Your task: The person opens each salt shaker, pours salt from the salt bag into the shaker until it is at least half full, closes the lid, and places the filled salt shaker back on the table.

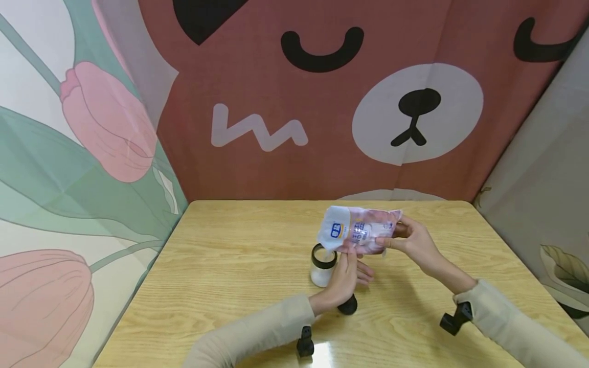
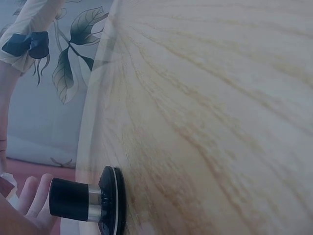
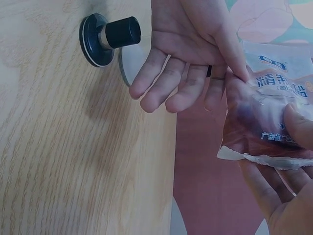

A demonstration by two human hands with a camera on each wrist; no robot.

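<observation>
A pink and white bag of salt (image 1: pixel 363 230) is held up above the table, its white end over the mouth of a glass jar (image 1: pixel 320 276). The jar has a black rim and white contents. My right hand (image 1: pixel 416 245) grips the bag's pink end, thumb in front and fingers behind. With thumb and forefinger, my left hand (image 1: pixel 342 281) pinches the bag's lower edge; its other fingers stretch out loosely in the right wrist view. Beside the jar, below the left hand, lies a lid with a black knob (image 2: pixel 73 199), partly hidden by that hand in the head view.
The wooden table (image 1: pixel 230 255) runs back to a hanging cloth (image 1: pixel 257 174) with a bear face. Printed cloths with flowers and leaves hang at both sides. A black wrist device (image 1: pixel 455 319) sits at each sleeve.
</observation>
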